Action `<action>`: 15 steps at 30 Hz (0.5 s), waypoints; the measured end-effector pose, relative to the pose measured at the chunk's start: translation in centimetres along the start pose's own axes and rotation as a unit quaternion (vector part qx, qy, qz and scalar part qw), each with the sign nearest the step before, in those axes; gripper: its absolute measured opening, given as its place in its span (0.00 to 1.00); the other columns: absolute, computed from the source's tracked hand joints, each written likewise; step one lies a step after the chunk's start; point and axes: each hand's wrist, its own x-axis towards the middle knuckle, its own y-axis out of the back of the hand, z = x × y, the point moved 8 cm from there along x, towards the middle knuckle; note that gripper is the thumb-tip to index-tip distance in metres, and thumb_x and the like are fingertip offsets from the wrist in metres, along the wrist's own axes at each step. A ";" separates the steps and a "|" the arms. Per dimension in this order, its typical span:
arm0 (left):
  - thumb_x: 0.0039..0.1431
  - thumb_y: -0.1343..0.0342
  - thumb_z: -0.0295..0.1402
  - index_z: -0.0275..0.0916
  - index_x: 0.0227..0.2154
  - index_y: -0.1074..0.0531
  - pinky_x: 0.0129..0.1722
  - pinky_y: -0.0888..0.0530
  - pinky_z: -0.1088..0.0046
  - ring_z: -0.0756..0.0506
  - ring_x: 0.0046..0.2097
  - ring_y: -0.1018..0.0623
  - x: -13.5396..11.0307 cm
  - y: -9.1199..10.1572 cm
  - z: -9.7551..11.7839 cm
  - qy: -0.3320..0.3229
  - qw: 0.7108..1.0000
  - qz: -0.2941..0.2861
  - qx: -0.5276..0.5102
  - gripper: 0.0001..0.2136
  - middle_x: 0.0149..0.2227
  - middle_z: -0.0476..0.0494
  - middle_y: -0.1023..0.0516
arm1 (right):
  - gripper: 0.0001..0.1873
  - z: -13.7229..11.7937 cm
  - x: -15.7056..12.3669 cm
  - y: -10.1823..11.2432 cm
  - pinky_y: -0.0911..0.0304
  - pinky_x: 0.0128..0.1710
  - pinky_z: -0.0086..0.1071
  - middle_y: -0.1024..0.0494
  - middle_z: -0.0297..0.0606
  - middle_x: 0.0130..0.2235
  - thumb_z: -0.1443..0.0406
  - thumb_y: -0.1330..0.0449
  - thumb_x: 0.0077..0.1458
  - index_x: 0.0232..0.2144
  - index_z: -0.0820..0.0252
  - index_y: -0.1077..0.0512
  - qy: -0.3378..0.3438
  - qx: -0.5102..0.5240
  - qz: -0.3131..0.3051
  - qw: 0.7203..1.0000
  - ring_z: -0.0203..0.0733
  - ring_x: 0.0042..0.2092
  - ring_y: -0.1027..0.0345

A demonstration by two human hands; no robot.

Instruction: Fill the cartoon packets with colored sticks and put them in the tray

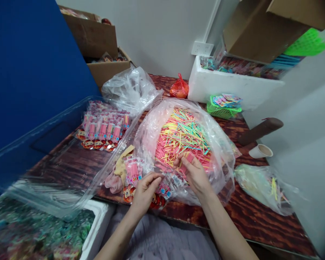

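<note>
Thin pink, yellow and green sticks (182,133) fill a large clear plastic bag (146,133) that lies open on the table. My right hand (196,175) is closed around a small bundle of mostly pink sticks (187,160) at the bag's near edge. To its left, my left hand (146,191) is pinched at the edge of a clear printed packet (176,182); the fingertips partly hide the grip. Beside that hand lie filled packets of pink sticks (134,169), with round cartoon-face pieces (128,193) below them.
A clear plastic tub (89,184) at left stands near rows of filled packets (104,126). Behind are a crumpled bag (132,88), a red bag (179,87), a white foam box (233,85) and a green basket (223,110). At right are a paper cup (260,151) and another bag (268,184).
</note>
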 end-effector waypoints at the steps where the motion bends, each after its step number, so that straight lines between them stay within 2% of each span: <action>1: 0.59 0.44 0.38 0.40 0.35 0.20 0.41 0.28 0.71 0.45 0.40 0.23 0.0 -0.5 0.0 -0.003 1.000 -0.011 -0.002 0.10 0.35 0.44 0.20 | 0.10 -0.4 0.1 -0.2 0.33 0.37 0.36 0.21 0.35 0.32 0.57 0.38 0.55 0.35 0.56 0.30 0.012 0.014 0.005 1.000 0.41 0.35 0.27; 5: 0.60 0.44 0.37 0.40 0.36 0.20 0.41 0.28 0.72 0.45 0.40 0.23 0.1 -1.3 0.0 -0.010 1.000 -0.027 -0.012 0.09 0.35 0.45 0.20 | 0.08 -1.6 0.5 -1.4 0.32 0.40 0.38 0.21 0.36 0.33 0.59 0.40 0.57 0.37 0.55 0.30 0.029 0.042 -0.006 0.999 0.44 0.39 0.26; 9: 0.59 0.44 0.37 0.40 0.35 0.20 0.41 0.28 0.71 0.45 0.39 0.23 0.1 -0.3 0.0 -0.001 1.000 -0.010 -0.006 0.09 0.35 0.44 0.20 | 0.10 -1.5 0.3 -1.6 0.34 0.35 0.34 0.21 0.35 0.32 0.59 0.41 0.58 0.40 0.56 0.32 0.044 -0.030 -0.036 0.998 0.39 0.31 0.28; 11: 0.59 0.44 0.37 0.40 0.34 0.20 0.40 0.28 0.71 0.45 0.39 0.23 0.0 0.4 -0.1 0.005 1.000 -0.001 -0.005 0.09 0.35 0.44 0.20 | 0.09 -1.0 0.1 -0.7 0.36 0.33 0.32 0.21 0.33 0.32 0.59 0.42 0.60 0.41 0.56 0.34 0.052 -0.100 -0.039 0.993 0.36 0.27 0.31; 15: 0.59 0.44 0.36 0.40 0.34 0.20 0.40 0.28 0.72 0.45 0.39 0.23 -0.1 0.8 -0.4 0.011 1.000 0.006 -0.014 0.09 0.35 0.45 0.20 | 0.08 0.5 0.2 2.8 0.36 0.32 0.32 0.21 0.33 0.33 0.58 0.44 0.60 0.35 0.55 0.37 0.048 -0.234 -0.001 0.971 0.36 0.26 0.33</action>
